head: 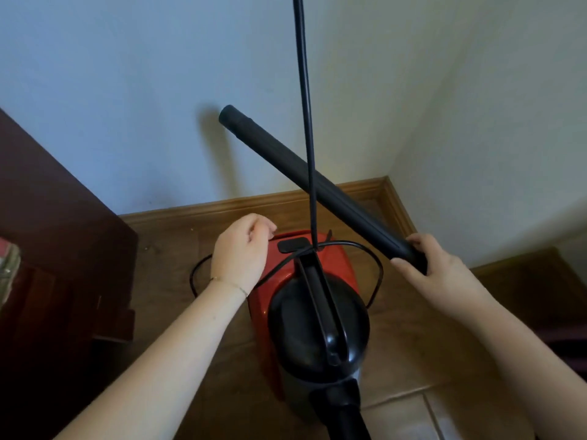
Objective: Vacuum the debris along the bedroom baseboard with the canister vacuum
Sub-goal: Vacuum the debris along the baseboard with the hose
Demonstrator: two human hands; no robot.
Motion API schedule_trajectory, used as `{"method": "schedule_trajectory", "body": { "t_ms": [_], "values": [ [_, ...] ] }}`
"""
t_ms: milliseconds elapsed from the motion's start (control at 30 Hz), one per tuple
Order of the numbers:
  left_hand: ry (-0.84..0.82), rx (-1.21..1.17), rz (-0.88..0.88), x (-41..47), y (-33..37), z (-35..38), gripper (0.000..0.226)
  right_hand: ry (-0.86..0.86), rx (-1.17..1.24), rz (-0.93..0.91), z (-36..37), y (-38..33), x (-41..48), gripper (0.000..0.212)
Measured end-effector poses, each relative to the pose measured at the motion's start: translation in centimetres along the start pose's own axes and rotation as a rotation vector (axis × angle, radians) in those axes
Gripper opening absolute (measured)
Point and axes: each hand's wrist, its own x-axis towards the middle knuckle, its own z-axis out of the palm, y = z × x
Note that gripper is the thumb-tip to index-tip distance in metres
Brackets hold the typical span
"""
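A red and black canister vacuum stands on the wooden floor below me, near the room's corner. Its black power cord runs straight up out of the frame and loops around the vacuum's rear. My right hand grips the near end of a black wand tube, which points up and left across the wall. My left hand hovers over the vacuum's red rear left corner, fingers curled, holding nothing that I can see. A wooden baseboard runs along the wall, with a few small specks of debris on the floor near it.
A dark brown wooden piece of furniture stands close on the left. The walls meet in a corner at the right. A black hose fitting leaves the vacuum's front at the bottom edge. Pale floor tiles lie at the bottom right.
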Motion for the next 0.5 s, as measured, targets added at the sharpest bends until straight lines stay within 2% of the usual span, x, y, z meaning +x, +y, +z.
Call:
{"method": "schedule_trajectory", "body": {
  "t_ms": [67, 133, 267, 367, 500],
  "values": [
    [-0.243, 0.121, -0.084, 1.7, -1.6, 1.0, 0.038, -0.022, -0.015, -0.020, 0.2, -1.0, 0.6, 0.048],
    [-0.429, 0.200, -0.079, 2.5, -2.8, 2.0, 0.048, -0.031, -0.002, -0.051, 0.4, -1.8, 1.2, 0.047],
    [-0.597, 0.257, -0.012, 3.2, -3.5, 2.9, 0.036, 0.010, 0.021, -0.141, 0.5, -2.5, 1.8, 0.046],
    [-0.649, 0.237, 0.030, 3.3, -4.4, 3.1, 0.034, -0.007, 0.023, -0.158, 0.3, -1.8, 1.8, 0.045],
    [-0.510, 0.422, 0.308, 2.4, -6.0, 3.5, 0.039, -0.015, 0.006, -0.127, 0.7, -0.1, 1.4, 0.047]
  ]
}}
